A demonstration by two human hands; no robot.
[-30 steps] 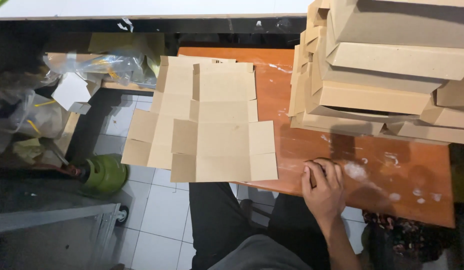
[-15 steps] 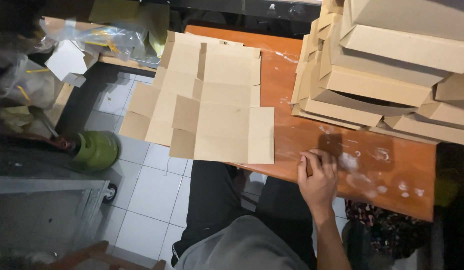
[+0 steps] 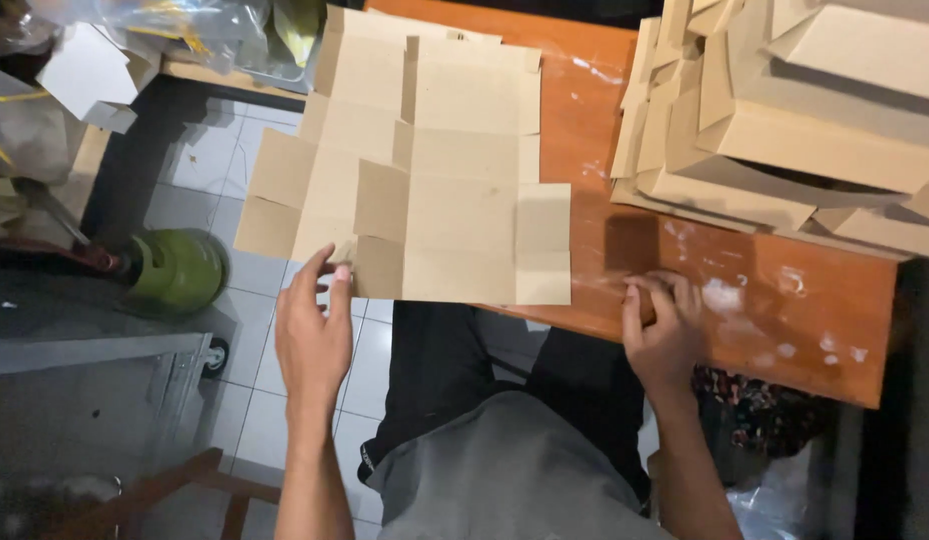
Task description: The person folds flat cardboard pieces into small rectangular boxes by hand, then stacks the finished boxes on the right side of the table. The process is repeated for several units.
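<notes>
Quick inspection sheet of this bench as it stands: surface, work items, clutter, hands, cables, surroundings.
Surface: orange wooden table, white smears on it.
Job's things: flat cardboard sheets overhanging the table's left edge; stack of folded boxes at right.
Clutter: plastic bags and white paper at upper left.
Hands: left hand touching the sheets' near corner; right hand resting on the table.
Cables: nothing seen.
Surroundings: tiled floor, green gas cylinder.
</notes>
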